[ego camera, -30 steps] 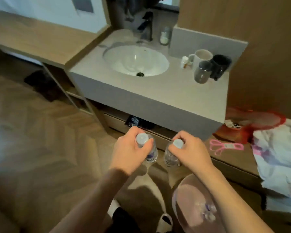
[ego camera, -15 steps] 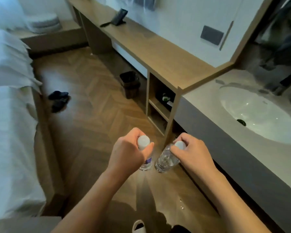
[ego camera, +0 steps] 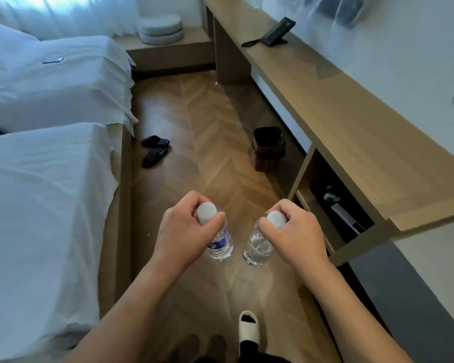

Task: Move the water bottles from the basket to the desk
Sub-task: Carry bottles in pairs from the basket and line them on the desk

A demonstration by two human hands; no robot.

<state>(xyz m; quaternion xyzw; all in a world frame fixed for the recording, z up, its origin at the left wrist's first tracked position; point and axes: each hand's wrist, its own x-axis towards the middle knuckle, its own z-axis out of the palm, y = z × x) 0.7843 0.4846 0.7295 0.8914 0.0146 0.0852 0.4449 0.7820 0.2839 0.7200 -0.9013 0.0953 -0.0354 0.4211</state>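
Observation:
Each of my hands carries one clear water bottle by its neck, over the wooden floor. My left hand grips a bottle with a blue label just under its white cap. My right hand holds the second bottle the same way. Both bottles hang upright, close together, about waist height. The long wooden desk runs along the wall to my right, its top higher and further right than the bottles. The basket is out of view.
Two white beds fill the left side. A dark bin stands on the floor by the desk, black slippers lie near the beds. A black phone sits on the far desk top. An open shelf holds small items.
The view has swung left from the sink counter to the aisle between beds and desk. Both hands keep the same grip on the bottles, which are now slightly further apart.

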